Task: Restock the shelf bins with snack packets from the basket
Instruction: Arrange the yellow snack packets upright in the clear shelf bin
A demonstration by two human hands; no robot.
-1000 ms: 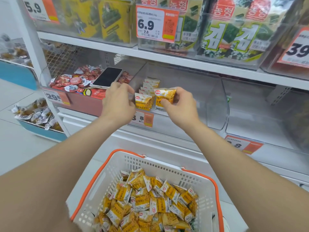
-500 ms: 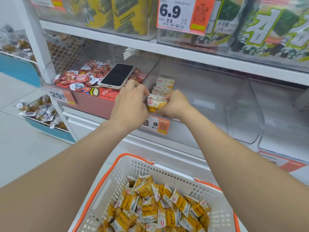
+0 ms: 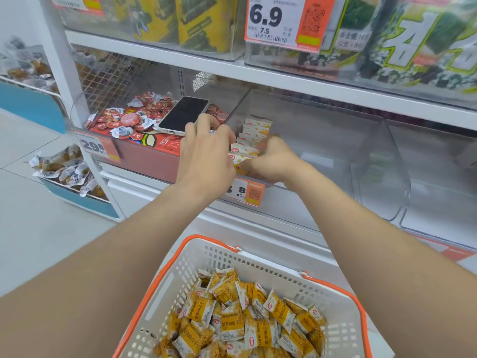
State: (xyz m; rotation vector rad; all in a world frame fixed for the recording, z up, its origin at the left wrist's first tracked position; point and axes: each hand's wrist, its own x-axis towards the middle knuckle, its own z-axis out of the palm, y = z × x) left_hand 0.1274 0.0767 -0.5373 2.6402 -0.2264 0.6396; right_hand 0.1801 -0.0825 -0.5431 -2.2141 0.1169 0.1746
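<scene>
Location: retail shop, snack aisle. Indicators: white shelving (image 3: 284,82) fitted with clear bins (image 3: 335,156), orange price tags (image 3: 284,20) on bin fronts, packaged seaweed (image 3: 413,42) above, orange-rimmed shopping basket (image 3: 206,237) containing snack packets (image 3: 245,319).

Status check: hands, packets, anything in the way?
Right hand pinching front packet in clear bin; left hand against packet row, grip unclear. Basket well stocked. Phone on red box, beside left hand.

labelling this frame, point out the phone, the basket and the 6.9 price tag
phone (image 3: 184,115), head view, middle of its dark screen
basket (image 3: 258,260), head view, bare far wall
6.9 price tag (image 3: 268,16), head view, printed digits
</scene>
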